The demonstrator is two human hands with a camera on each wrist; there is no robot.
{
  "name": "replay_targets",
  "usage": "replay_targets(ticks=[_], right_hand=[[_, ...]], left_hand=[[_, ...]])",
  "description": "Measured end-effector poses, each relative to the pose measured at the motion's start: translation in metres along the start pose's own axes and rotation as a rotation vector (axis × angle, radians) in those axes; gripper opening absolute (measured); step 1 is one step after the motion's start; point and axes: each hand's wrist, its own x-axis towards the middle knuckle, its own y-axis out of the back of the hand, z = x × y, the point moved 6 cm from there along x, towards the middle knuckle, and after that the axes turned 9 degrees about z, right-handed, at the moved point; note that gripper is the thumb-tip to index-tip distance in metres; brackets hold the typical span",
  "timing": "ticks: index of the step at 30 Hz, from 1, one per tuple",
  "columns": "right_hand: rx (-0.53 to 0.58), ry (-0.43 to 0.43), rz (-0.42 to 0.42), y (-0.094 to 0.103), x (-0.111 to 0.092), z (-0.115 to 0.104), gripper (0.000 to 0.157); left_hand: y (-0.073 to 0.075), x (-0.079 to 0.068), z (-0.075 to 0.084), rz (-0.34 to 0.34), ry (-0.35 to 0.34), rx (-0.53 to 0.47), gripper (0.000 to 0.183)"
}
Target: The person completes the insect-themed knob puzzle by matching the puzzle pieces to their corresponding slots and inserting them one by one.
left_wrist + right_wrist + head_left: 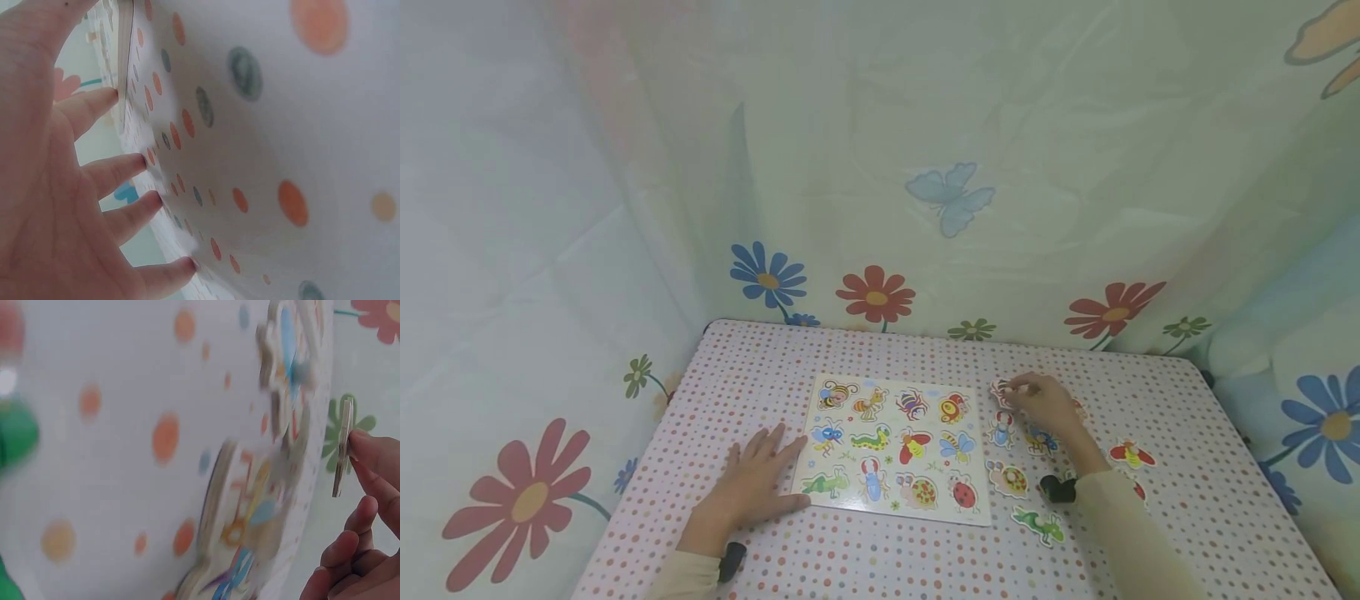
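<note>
A flat insect puzzle board [887, 462] lies on the table, its rows of bugs in colour. My left hand [754, 475] rests beside its left side with fingers spread; the thumb and index fingertip are right at the board's edge. At the right, beyond the board's upper right corner, my right hand [1048, 408] pinches a thin puzzle piece [344, 450] between thumb and fingertips. The right wrist view has that piece edge-on and lifted above the table. Its picture, partly covered by fingers in the head view, shows dark and reddish marks.
Several loose pieces lie right of the board: a beetle piece [1002, 430], a snail piece [1009, 479], a green grasshopper piece [1039, 526] and a red-winged bug piece [1132, 453]. More are partly under my right hand and sleeve. A flowered curtain [820, 167] stands behind the dotted table [760, 358].
</note>
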Motion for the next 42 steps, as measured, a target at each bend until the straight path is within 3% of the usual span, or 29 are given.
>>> replay_targets(ticks=[18,29,42], right_hand=[[0.080,0.144,0.008,-0.023,-0.014,-0.053,0.023],[0.142,0.132,-0.034,-0.044,-0.016,-0.076,0.020],[0.162,0.196,-0.079,-0.070,-0.008,-0.110,0.016]], left_hand=[[0.002,0.000,-0.001,0.021,-0.003,-0.014,0.095],[0.002,0.000,-0.001,0.009,0.002,-0.013,0.094],[0.004,-0.001,0.002,0.008,-0.003,-0.020,0.093]])
